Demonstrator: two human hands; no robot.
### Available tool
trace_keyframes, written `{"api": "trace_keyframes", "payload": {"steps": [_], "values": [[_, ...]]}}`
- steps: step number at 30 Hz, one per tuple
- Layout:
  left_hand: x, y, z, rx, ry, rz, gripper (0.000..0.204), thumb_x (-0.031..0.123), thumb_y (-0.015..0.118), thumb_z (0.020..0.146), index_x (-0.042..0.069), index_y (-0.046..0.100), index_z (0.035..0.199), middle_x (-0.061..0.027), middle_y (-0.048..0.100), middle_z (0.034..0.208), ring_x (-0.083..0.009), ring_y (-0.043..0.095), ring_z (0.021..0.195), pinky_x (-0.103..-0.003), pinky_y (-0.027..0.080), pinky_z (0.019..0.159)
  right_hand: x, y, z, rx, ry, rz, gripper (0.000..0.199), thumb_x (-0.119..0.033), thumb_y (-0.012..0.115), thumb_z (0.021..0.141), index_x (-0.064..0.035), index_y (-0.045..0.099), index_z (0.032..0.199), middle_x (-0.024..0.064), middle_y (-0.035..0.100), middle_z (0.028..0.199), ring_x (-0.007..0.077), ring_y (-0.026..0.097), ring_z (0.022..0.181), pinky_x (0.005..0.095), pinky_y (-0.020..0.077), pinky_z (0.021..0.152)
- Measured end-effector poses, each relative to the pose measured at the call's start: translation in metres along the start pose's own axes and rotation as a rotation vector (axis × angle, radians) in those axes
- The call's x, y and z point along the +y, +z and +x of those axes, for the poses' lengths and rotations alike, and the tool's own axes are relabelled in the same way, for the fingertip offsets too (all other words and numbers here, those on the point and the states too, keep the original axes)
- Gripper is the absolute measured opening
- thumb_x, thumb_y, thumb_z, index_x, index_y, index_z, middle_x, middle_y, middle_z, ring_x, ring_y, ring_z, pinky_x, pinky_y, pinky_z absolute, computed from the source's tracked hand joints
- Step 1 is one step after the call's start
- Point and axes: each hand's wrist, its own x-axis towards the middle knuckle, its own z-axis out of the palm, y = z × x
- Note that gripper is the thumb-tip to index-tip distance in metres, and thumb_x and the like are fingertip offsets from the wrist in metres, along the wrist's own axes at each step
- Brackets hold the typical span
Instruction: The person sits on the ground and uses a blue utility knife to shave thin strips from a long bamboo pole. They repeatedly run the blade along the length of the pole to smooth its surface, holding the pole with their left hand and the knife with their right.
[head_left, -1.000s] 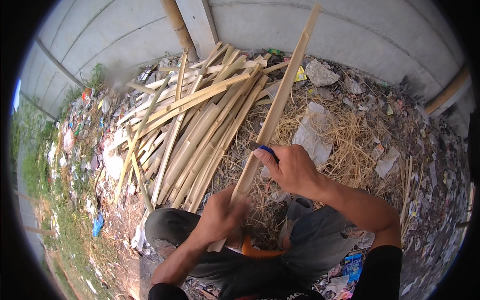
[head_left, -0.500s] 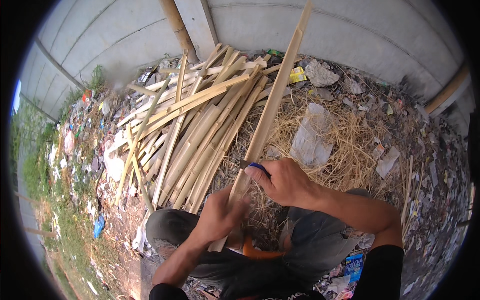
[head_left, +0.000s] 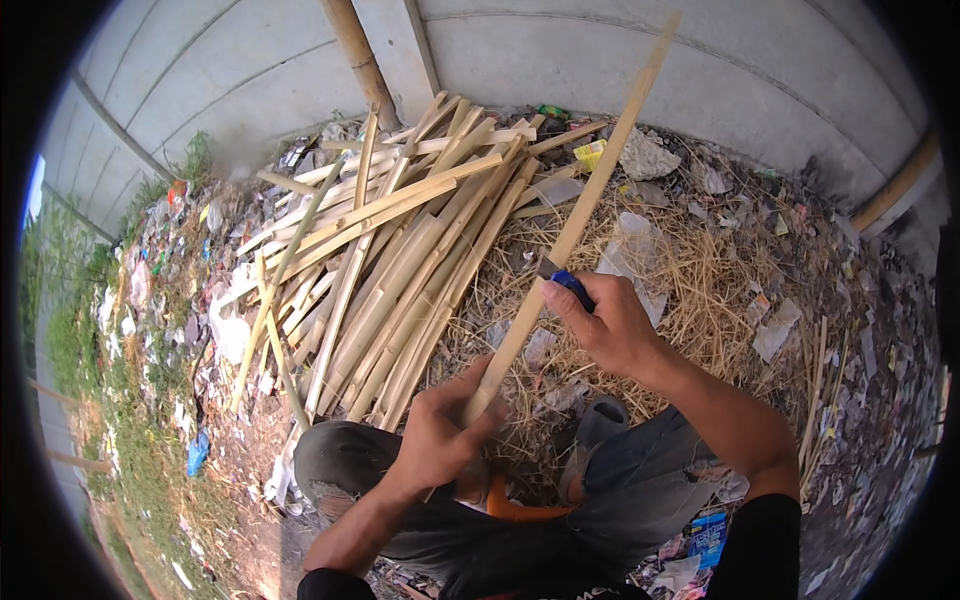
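Steadying the strip (head_left: 574, 220), apparently, your left hand (head_left: 438, 437) grips it lower centre; your right hand (head_left: 614, 322) clasps the knife (head_left: 573, 286) mid-frame.

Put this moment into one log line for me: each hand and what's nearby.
left hand: grips strip | right hand: holds knife, blade at strip | nearby: strip pile, straw, wall

The left hand (head_left: 440, 425) is closed in a grip, its thumb (head_left: 484, 426) toward the right hand (head_left: 605, 315), which sits ahead and to the right, fingers curled tight, thumb (head_left: 566, 304) stretched leftward. The left forearm (head_left: 355, 520) rises behind its hand; the right forearm (head_left: 715, 405) slants back from its hand to a bent elbow (head_left: 775, 455), the two hands well apart.
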Motion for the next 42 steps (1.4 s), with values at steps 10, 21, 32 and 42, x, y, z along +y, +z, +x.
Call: {"api": "trace_keyframes", "payload": {"steps": [10, 21, 32, 42], "values": [[0.012, -0.001, -0.001, -0.020, 0.009, -0.043, 0.059, 0.012, 0.076, 0.095, -0.012, 0.053, 0.143, -0.0209, 0.054, 0.150, -0.0169, 0.053, 0.130, -0.033, 0.043, 0.109, 0.010, 0.004, 0.004, -0.002, 0.004, 0.055, 0.050, -0.051, 0.075, 0.093, -0.0018, 0.070, 0.086, -0.0005, 0.049, 0.057, 0.0120, 0.050, 0.056, 0.0335, 0.0404, 0.054], [0.015, -0.001, 0.001, 0.029, -0.047, -0.153, 0.046, 0.006, 0.075, 0.092, -0.014, 0.062, 0.131, -0.0122, 0.064, 0.133, -0.0079, 0.056, 0.109, -0.027, 0.046, 0.097, -0.008, 0.029, -0.016, -0.200, -0.067, 0.161, 0.052, -0.050, 0.060, 0.102, 0.0001, 0.068, 0.090, 0.0161, 0.062, 0.067, 0.0364, 0.065, 0.064, 0.0441, 0.0476, 0.061], [0.007, 0.001, 0.001, 0.125, -0.069, -0.120, 0.053, 0.002, 0.076, 0.090, -0.018, 0.057, 0.135, -0.0190, 0.063, 0.134, -0.0134, 0.054, 0.124, -0.031, 0.042, 0.109, -0.008, 0.032, -0.026, -0.400, -0.137, -0.176, 0.055, -0.054, 0.055, 0.102, -0.0023, 0.068, 0.088, 0.0210, 0.067, 0.070, 0.0456, 0.068, 0.072, 0.0529, 0.0524, 0.066], [0.000, -0.004, 0.001, 0.093, 0.001, -0.035, 0.059, 0.001, 0.076, 0.089, -0.020, 0.052, 0.139, -0.0190, 0.062, 0.136, -0.0150, 0.054, 0.125, -0.030, 0.042, 0.109, -0.001, 0.032, -0.022, -0.354, -0.100, -0.153, 0.057, -0.056, 0.053, 0.103, -0.0034, 0.070, 0.086, 0.0228, 0.067, 0.069, 0.0463, 0.068, 0.071, 0.0543, 0.0525, 0.066]]}}
